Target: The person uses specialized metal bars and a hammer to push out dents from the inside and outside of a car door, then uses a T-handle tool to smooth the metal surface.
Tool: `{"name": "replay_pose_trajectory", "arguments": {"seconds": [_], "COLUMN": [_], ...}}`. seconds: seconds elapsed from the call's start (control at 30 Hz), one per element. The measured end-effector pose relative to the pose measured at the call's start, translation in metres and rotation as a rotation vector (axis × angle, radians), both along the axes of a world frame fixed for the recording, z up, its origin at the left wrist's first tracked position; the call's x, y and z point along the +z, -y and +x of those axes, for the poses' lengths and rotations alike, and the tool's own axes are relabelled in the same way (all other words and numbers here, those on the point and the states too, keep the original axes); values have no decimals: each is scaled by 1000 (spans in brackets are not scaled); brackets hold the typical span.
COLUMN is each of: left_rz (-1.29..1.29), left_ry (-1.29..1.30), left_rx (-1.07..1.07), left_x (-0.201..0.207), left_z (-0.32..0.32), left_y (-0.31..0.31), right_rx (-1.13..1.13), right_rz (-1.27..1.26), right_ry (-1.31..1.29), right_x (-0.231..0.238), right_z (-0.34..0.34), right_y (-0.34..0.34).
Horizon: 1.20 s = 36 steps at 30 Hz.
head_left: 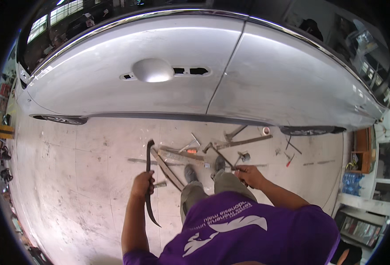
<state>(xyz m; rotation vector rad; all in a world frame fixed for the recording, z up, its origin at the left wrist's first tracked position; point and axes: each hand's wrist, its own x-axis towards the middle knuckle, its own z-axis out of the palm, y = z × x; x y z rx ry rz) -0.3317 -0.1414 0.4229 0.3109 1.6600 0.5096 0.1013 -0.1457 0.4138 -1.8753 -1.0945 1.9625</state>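
My left hand [143, 183] is wrapped round the middle of a dark curved pry bar [148, 154], held upright with its hooked end at the top and its tapering tip hanging below. My right hand [251, 176] grips the handle end of a hammer [208, 147]; its head points forward and left, above my shoes. Both tools are apart from the silver car [115, 97] in front of me. A rounded handle recess [153, 70] on its door sits between dark cut-outs, with no handle fitted.
Around my feet lie long bars [170, 174], a T-shaped tool [188, 143], a tape roll [266, 130] and a red-handled tool [288, 161]. A wooden cabinet [362, 145] and blue plastic bottles [352, 183] stand at the right. A yellow-black striped object [3, 131] is at far left.
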Motion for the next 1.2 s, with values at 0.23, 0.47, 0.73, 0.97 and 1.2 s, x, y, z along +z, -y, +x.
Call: {"name": "replay_pose_trajectory", "arguments": {"seconds": [0.23, 0.47, 0.73, 0.97, 1.2], "left_rz": [6, -42, 49, 94, -44], "left_ry": [-510, -793, -940, -864, -684], "left_rx": [-405, -471, -620, -528, -439], "left_x": [-238, -422, -582, -686, -720], "left_z": [-40, -80, -96, -102, -96], "left_y": [38, 45, 79, 107, 76], "right_rx": [126, 362, 301, 141, 60], "right_rz": [-54, 56, 265, 704, 1300], "right_ry": [-166, -248, -426, -428, -163], "right_x": [-113, -220, -294, -289, -207], "right_z": [0, -11, -23, -11, 1], "right_y": [-59, -125, -155, -161, -167]}}
